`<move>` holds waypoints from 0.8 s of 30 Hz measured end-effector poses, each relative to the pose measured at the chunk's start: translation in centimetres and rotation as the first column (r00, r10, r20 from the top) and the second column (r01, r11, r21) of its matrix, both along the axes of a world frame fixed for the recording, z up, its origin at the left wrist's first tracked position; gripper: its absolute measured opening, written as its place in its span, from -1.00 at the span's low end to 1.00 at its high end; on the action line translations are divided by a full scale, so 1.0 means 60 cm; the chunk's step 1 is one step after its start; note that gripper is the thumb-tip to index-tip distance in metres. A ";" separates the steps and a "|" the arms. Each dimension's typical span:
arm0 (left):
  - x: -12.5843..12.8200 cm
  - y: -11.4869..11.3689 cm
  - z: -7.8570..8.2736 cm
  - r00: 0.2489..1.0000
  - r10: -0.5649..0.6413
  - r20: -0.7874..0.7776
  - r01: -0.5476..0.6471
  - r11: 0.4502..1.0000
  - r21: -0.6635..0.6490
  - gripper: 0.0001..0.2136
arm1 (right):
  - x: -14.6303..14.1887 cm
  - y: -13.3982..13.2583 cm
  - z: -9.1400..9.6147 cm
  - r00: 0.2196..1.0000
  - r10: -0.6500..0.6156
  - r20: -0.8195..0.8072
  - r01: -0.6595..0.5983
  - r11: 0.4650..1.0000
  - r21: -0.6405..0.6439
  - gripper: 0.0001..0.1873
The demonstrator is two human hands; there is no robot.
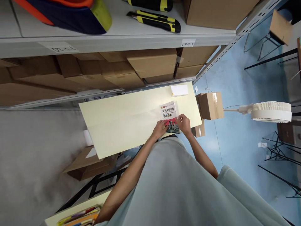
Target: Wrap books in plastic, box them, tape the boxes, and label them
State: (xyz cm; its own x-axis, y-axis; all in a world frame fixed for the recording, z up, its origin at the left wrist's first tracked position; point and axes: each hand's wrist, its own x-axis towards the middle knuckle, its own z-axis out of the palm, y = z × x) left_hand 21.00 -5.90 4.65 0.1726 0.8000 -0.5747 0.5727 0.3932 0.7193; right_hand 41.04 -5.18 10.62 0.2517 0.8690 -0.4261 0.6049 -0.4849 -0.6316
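A book [169, 113] with a white upper cover, black Chinese characters and a red and dark lower part lies at the near edge of the pale yellow table [127, 122]. What looks like a clear plastic sleeve shows along its right side. My left hand [160, 128] holds the book's lower left edge, fingers bent over the cover. On the other side, my right hand [184, 123] pinches the right edge, thumb and fingers together. A small white box [179, 90] lies on the table beyond the book.
Above the table's far side, a grey shelf [145, 40] holds cardboard boxes [152, 62] and a utility knife [156, 21]. Taped cartons [213, 105] and a white fan [271, 112] stand to the right. An open carton [91, 163] sits at lower left.
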 end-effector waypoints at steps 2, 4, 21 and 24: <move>-0.021 -0.008 0.027 0.996 0.033 0.082 -0.034 0.999 0.008 -0.61 | -0.038 -0.007 0.020 0.998 0.046 0.032 -0.047 0.999 0.017 -0.80; -0.043 -0.018 0.056 0.972 0.106 0.208 -0.105 0.994 -0.016 -0.59 | -0.080 -0.016 0.034 0.996 0.084 0.035 -0.085 0.996 0.031 -0.80; -0.212 -0.019 -0.042 0.871 0.394 -0.293 -0.425 0.904 -0.046 -0.82 | -0.130 0.029 -0.102 0.999 0.041 -0.024 -0.047 0.955 -0.291 -0.70; -0.212 -0.017 -0.056 0.837 0.423 -0.346 -0.461 0.887 -0.032 -0.83 | -0.153 0.034 -0.126 0.999 0.046 -0.010 -0.047 0.951 -0.306 -0.73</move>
State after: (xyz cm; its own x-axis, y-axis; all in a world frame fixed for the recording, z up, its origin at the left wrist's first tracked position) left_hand 8.27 -6.90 1.30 -0.3930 0.6756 -0.6238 0.5095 0.7247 0.4639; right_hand 31.83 -3.14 3.09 0.2124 0.7074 -0.6742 0.6296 -0.6267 -0.4591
